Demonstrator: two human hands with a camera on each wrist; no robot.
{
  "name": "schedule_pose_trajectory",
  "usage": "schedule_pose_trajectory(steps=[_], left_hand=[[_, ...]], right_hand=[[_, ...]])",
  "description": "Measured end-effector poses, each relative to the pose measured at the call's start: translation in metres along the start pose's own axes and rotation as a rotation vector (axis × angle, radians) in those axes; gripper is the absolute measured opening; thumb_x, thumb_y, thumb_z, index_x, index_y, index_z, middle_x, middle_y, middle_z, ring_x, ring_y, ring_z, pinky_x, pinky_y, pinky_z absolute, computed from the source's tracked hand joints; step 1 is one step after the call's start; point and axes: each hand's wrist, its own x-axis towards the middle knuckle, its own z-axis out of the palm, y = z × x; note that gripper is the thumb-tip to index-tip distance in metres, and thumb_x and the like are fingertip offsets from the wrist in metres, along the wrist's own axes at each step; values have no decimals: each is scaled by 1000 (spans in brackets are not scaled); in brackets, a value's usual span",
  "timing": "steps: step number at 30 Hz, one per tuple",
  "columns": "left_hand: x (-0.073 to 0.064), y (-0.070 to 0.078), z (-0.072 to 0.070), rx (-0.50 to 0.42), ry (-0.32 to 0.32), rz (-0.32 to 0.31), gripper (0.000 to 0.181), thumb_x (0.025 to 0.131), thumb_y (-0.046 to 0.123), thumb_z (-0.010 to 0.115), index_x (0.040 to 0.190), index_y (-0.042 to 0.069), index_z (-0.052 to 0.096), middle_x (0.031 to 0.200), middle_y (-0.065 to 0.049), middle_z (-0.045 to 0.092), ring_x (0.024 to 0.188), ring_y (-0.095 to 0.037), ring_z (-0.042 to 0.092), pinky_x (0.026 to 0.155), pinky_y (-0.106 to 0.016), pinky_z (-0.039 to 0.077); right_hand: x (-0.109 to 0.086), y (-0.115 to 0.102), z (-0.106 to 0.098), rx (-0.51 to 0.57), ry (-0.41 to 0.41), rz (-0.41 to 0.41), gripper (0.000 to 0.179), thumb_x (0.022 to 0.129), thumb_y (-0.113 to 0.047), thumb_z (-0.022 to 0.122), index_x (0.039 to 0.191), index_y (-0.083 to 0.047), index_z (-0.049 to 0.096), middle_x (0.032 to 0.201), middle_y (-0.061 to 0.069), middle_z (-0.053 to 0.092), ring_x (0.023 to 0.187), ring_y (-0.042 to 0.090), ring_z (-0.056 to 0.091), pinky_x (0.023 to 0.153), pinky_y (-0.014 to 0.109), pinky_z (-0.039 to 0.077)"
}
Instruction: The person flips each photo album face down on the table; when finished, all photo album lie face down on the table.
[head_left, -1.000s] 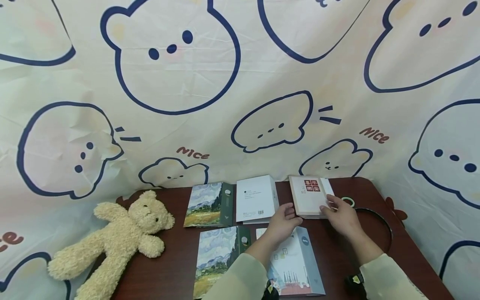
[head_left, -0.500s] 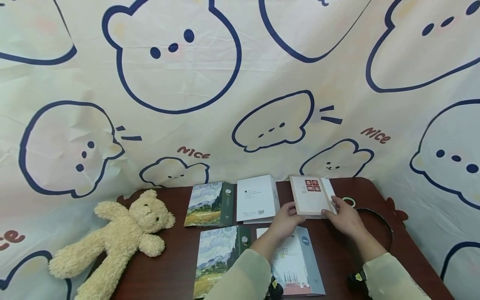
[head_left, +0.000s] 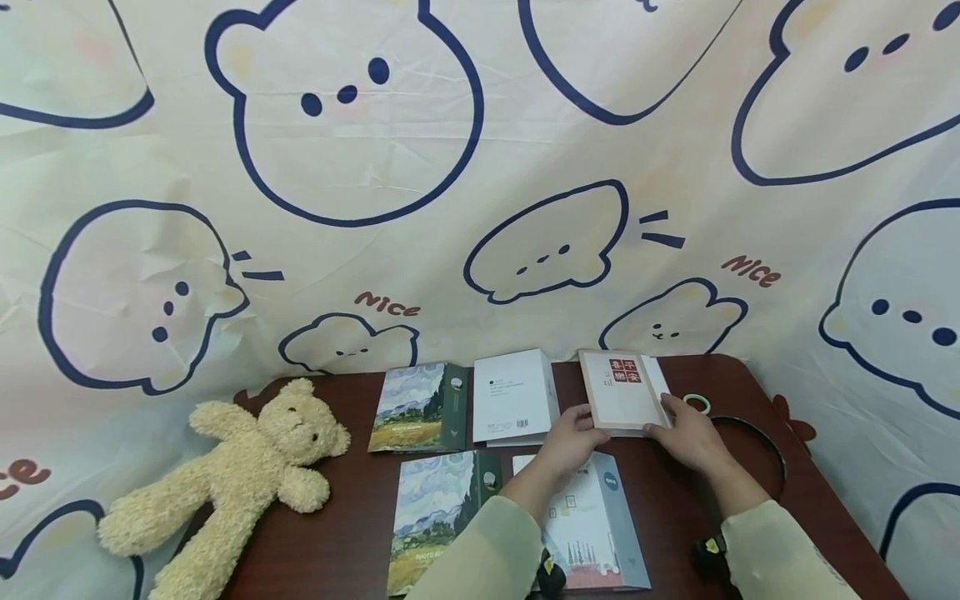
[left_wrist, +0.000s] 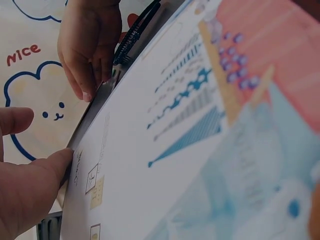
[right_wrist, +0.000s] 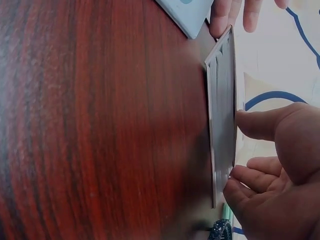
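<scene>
A cream book (head_left: 617, 400) with a red square of characters lies at the back right of the table, a white strip (head_left: 654, 377) showing along its right side. My right hand (head_left: 690, 435) holds its near right corner. In the right wrist view the thumb (right_wrist: 257, 125) rests on the cover edge and the fingers (right_wrist: 245, 187) touch the right side; the page edges (right_wrist: 222, 100) face the camera. My left hand (head_left: 567, 446) is at the near left corner, fingertips beside the book, over a white-and-blue book (head_left: 588, 533). Whether its thumb presses the book is unclear.
Left of the cream book stand a white book (head_left: 513, 400) and a landscape-covered book (head_left: 412, 408); a similar one (head_left: 431, 517) lies in front. A teddy bear (head_left: 247, 483) lies at the left. Beside my right hand are a green-white ring (head_left: 697, 402) and a black cable (head_left: 772, 450).
My right hand has shifted slightly, its fingers now at the cream book's right edge. My left hand has moved slightly toward the book's left corner. The book has hardly moved.
</scene>
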Motion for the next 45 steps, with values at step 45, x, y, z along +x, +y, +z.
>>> schedule_pose_trajectory(steps=[45], left_hand=[[-24,12,-21,-2,13,11,62,94,18,72,151,7,49,139,-15,63,121,-25,65,111,-50,45]], right_hand=[[-5,-17,11,59,-74,-38,79,98,-33,70,157,7,35,154,34,41,138,53,43,112,67,36]])
